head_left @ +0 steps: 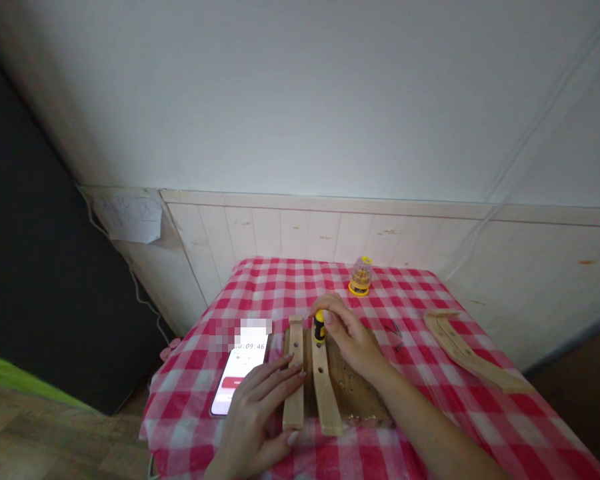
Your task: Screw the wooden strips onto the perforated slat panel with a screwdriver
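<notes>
My right hand (pixel 351 337) is closed round a yellow and black screwdriver (pixel 319 328), held upright with its lower end at a hole in a pale curved wooden strip (pixel 329 403). A second hole shows nearer to me in that strip. Beside it on the left lies a similar wooden strip (pixel 294 410), on which the fingers of my left hand (pixel 265 403) rest, stretched out. Both strips lie on a brown wooden board (pixel 356 393) dotted with small holes. The screwdriver's tip is hidden.
A lit phone (pixel 240 367) showing a timer lies left of the board. Behind stands a clear and yellow bit case (pixel 361 277). Some small screws (pixel 396 333) and another curved wooden piece (pixel 467 350) lie to the right on the checked tablecloth (pixel 290 283).
</notes>
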The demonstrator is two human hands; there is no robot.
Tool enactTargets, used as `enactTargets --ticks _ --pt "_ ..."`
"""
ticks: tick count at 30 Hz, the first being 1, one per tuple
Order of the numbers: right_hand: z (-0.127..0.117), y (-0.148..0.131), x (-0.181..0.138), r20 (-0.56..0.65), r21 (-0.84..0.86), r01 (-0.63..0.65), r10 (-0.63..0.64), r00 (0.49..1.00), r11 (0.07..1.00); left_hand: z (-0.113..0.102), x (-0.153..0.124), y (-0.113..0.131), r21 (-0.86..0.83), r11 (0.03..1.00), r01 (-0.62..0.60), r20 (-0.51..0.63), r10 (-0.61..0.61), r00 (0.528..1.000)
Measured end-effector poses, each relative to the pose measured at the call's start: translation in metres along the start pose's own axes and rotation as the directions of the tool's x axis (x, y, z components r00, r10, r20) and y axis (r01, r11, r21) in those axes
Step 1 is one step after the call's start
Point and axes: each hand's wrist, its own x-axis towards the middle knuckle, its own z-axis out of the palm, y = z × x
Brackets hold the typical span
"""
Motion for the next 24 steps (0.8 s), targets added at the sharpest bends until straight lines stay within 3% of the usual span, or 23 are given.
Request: enactTargets --ticks 12,20,24 --pt "0.000 0.002 -0.001 -0.089 -0.014 -0.048 0.047 0.995 0.999 0.002 -0.003 0.000 -0.013 1.000 0.015 -0.004 -0.015 1.000" --pt "0.006 0.000 -0.002 0.014 0.234 -0.155 0.156 0.988 0.960 0.002 -0.003 0.000 -0.016 1.000 0.019 -0.002 -0.019 1.000" --pt "0.009 0.002 -0.001 -0.023 0.262 -0.174 0.187 0.982 0.949 0.001 -0.002 0.001 -0.010 1.000 0.016 -0.001 -0.016 1.000"
